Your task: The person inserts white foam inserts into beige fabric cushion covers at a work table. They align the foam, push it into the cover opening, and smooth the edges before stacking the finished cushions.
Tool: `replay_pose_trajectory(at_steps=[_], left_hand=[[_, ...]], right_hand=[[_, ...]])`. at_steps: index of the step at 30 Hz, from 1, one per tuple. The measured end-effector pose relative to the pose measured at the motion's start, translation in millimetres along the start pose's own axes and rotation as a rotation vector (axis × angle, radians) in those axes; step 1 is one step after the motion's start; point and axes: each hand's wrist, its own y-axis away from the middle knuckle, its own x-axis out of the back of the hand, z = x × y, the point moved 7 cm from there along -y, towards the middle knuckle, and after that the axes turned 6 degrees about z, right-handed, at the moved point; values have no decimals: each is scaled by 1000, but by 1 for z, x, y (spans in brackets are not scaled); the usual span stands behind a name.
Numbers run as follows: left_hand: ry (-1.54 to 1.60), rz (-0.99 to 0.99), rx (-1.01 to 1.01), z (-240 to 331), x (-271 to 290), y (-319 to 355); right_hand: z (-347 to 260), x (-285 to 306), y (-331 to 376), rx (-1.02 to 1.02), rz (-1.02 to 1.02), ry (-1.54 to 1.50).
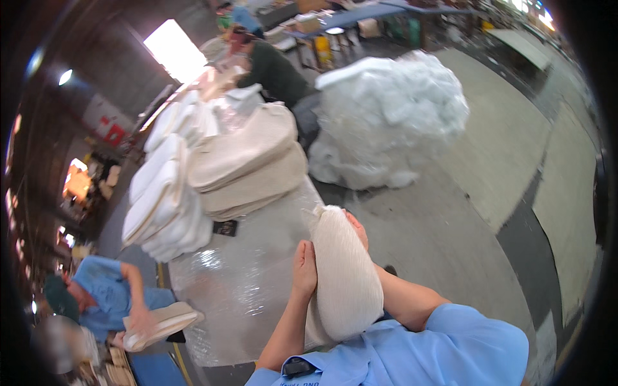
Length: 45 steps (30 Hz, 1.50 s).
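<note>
Long cream pad of ribbed fabric [346, 276] was held against the wearer's light-blue shirt [444, 344], by the plastic-covered grey surface [241, 302]. Left hand [304, 262] clamped its left side, right hand [356, 229] its right. Stacked beige fabric pads [251, 164] lay farther along.

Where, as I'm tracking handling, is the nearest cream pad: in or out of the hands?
In: the pad sits between the left hand, at its left side, and right hand, at its upper right.
</note>
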Motion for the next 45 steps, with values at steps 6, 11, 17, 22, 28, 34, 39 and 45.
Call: replay_pose_trajectory(at_steps=[6, 11, 17, 22, 28, 34, 39, 45], left_hand=[[517, 40, -187, 61, 45, 11], [629, 70, -285, 75, 40, 48], [411, -69, -482, 144, 48, 108], [456, -146, -371, 161, 43, 110], [369, -181, -392, 158, 57, 105], [390, -146, -508, 156, 63, 109], [358, -287, -342, 146, 62, 106], [148, -237, -563, 167, 61, 102]], right_hand=[[-19, -121, 48, 317, -436, 196], [-3, -103, 68, 383, -568, 405], [-66, -152, 122, 704, -707, 430], [-83, -189, 130, 625, -1050, 1032], [-84, -205, 116, 120, -1056, 1338], [-74, -219, 112, -92, -1215, 1557], [-59, -228, 116, -45, -1403, 1669], [-57, -234, 135, 336, -1425, 1459]])
